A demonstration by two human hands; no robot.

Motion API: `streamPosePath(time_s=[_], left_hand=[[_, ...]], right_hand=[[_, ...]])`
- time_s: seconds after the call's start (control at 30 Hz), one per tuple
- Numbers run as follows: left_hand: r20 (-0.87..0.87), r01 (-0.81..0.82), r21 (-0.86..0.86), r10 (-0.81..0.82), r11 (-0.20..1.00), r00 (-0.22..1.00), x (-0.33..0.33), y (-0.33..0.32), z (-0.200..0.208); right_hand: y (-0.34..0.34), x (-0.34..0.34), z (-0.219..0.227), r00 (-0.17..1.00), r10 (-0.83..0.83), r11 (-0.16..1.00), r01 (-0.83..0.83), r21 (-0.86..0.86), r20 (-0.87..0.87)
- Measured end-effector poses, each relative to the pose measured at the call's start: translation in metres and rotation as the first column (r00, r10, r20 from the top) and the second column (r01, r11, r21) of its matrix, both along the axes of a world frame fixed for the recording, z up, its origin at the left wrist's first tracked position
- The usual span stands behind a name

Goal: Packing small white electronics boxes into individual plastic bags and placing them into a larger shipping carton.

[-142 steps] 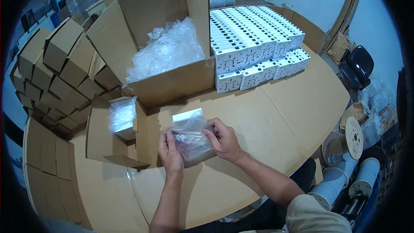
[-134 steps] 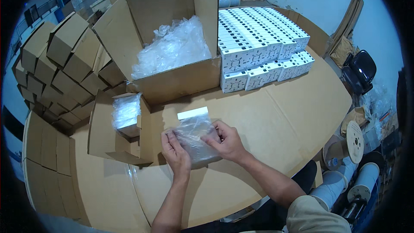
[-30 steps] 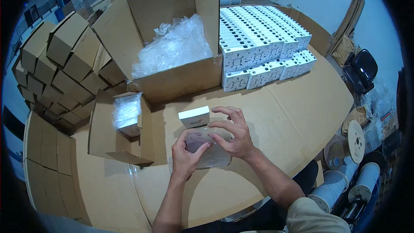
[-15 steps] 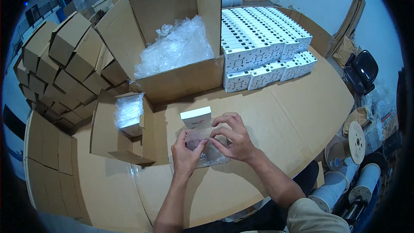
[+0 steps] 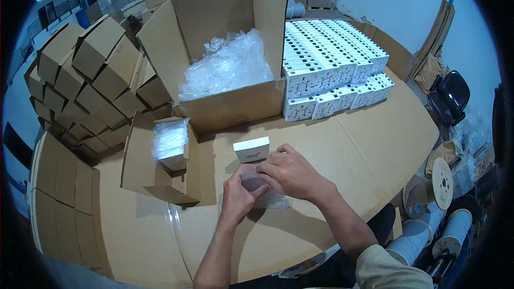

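Observation:
A clear plastic bag (image 5: 277,202) lies between my hands above the cardboard-covered table. My left hand (image 5: 239,195) pinches its left side between thumb and fingers. Over the bag's upper edge, my right hand (image 5: 297,174) is closed in a pinch on the film; its fingertips are partly hidden. Just beyond my fingers a small white box (image 5: 251,151) stands upright, with small print on its front. To the left, an open carton (image 5: 136,155) holds a row of white boxes wrapped in clear plastic (image 5: 171,142).
A big open carton (image 5: 233,106) full of loose clear bags (image 5: 227,67) stands at the back. Stacked white boxes (image 5: 334,69) are to its right. Brown cartons (image 5: 93,83) pile up at far left. Cable spools (image 5: 442,182) and a black chair (image 5: 451,93) stand beyond the table's right edge.
My right hand has turned and come in closer over the bag's upper edge, its fingers more closed. The left hand keeps hold of the bag. The whole view has shifted slightly.

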State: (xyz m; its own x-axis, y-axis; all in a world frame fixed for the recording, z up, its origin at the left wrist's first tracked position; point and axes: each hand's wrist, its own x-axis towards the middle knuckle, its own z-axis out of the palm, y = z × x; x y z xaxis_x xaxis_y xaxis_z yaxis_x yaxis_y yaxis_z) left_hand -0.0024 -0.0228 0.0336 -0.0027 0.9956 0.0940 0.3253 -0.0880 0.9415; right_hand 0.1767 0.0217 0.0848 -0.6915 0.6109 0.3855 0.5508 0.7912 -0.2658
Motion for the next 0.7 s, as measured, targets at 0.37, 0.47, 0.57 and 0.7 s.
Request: streamPosePath(time_s=[0.37,0.47,0.57,0.7], left_hand=[[0.124,0.078,-0.317,-0.04,0.945,0.991,-0.007,0.0,0.009],[0.154,0.112,-0.318,-0.065,0.941,0.986,-0.007,0.001,0.007],[0.227,0.136,-0.345,-0.058,0.929,0.972,-0.01,0.003,-0.003],[0.193,0.102,-0.294,-0.045,0.95,0.98,-0.012,0.005,-0.013]], right_hand=[[0.013,-0.012,-0.005,0.979,-0.045,0.975,-0.001,-0.221,-0.2],[0.017,-0.012,-0.011,0.931,-0.01,0.989,-0.045,-0.14,-0.365],[0.017,-0.011,-0.016,0.767,-0.203,0.943,-0.013,-0.332,-0.609],[0.025,-0.004,-0.025,0.424,-0.274,0.932,-0.104,-0.347,-0.863]])
